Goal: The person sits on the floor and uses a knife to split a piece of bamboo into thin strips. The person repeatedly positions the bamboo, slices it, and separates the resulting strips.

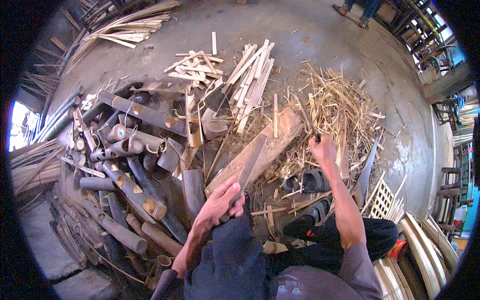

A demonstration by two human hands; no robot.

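My left hand (220,200) is closed round the lower end of a split bamboo piece (251,162), which points up and away from me. A long wooden block (287,132) lies on the ground below and beyond this piece. To the right, my right hand (323,150) grips the handle of a knife (305,113). Its narrow dark blade points away from me, over the block's far end. The knife and the bamboo piece are apart. A heap of thin shavings (335,97) lies just beyond my right hand.
Cut bamboo tubes (145,107) are piled on the left. Pale split strips (252,75) lie ahead, with a longer bundle (130,25) at the far left. A woven lattice piece (381,198) and bamboo slats (425,245) are at the right. Another person's feet (350,15) show far off.
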